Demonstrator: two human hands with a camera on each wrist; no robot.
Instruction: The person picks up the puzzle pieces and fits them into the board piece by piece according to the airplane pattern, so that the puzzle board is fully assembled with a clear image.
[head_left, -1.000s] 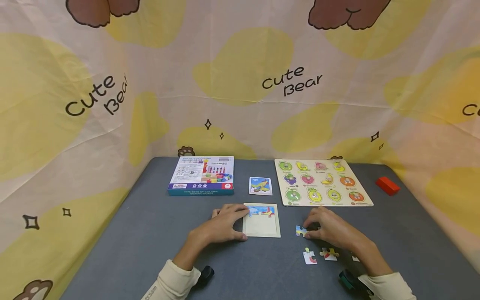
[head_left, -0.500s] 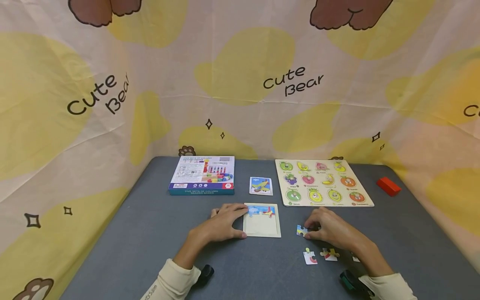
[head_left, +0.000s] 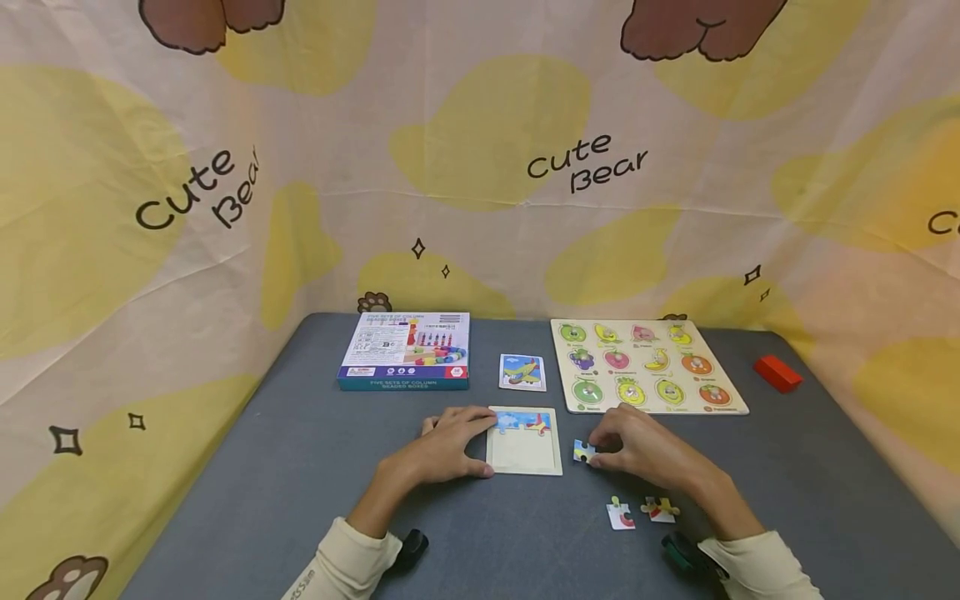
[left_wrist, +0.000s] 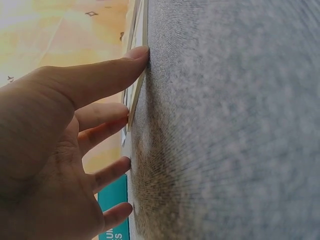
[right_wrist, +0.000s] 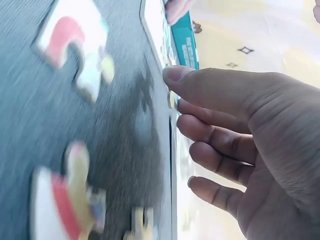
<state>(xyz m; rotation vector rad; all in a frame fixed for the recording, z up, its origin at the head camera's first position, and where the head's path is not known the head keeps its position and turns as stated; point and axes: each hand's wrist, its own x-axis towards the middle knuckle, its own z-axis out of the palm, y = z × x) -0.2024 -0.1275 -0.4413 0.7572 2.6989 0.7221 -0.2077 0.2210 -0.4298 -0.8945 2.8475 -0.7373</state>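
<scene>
A boxed bead set [head_left: 405,354] lies on the grey desk [head_left: 300,492], beyond the puzzle tray [head_left: 523,454] and to its left. The left hand [head_left: 450,446] is at the tray's left side with its fingers spread wide, the thumb touching the tray's near left corner and the index fingertip near the far left one. The tray itself holds a strip of joined pieces [head_left: 517,421] along its far edge, showing blue sky and a red-and-yellow part; the rest of its floor is pale. Behind the tray lies a picture card [head_left: 522,372] of a yellow plane. Just right of the tray, apart from it, is the blue-and-yellow puzzle piece [head_left: 582,451], pinched between thumb and fingers of the right hand [head_left: 648,446]. Nearer the person than the tray, to its right, lie a white-and-red piece [head_left: 618,517] and a red-and-yellow piece [head_left: 662,512]. Beyond the tray to the right is a fruit board [head_left: 637,379]; farthest right of it, a red block [head_left: 777,373].
</scene>
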